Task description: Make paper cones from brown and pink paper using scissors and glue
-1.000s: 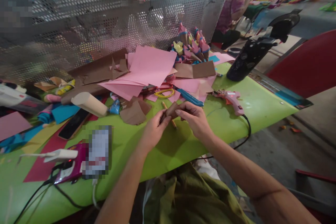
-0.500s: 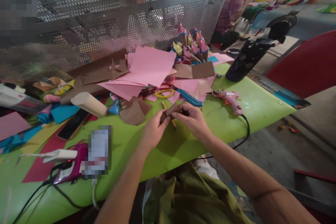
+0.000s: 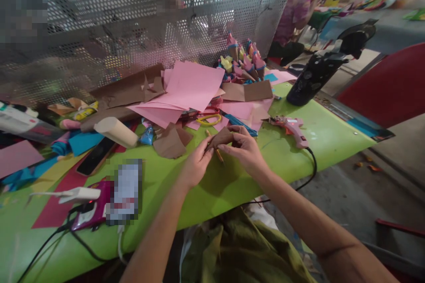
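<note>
A piece of brown paper [image 3: 220, 138], partly rolled, is held between my two hands above the green table. My left hand [image 3: 196, 162] pinches its left end, with the thumb on the near side. My right hand [image 3: 245, 147] has its fingers curled round the right end. Beneath the paper lies a thin wooden stick or pencil [image 3: 219, 155], partly hidden. Just beyond my hands are a blue cutter [image 3: 241, 124] and scissors with a yellow handle [image 3: 209, 119]. Brown paper scraps [image 3: 171, 142] lie to the left.
Pink paper sheets [image 3: 194, 84] and small paper cones [image 3: 247, 59] stand at the back. To the right are a glue gun [image 3: 292, 128] with a cord and a black bottle [image 3: 312, 77]. Phones, a power bank [image 3: 94, 208] and a cardboard tube [image 3: 116, 131] are on the left.
The brown paper looks wider and less tightly rolled between my hands. My right fingers have shifted slightly along its right end. The view has moved a little.
</note>
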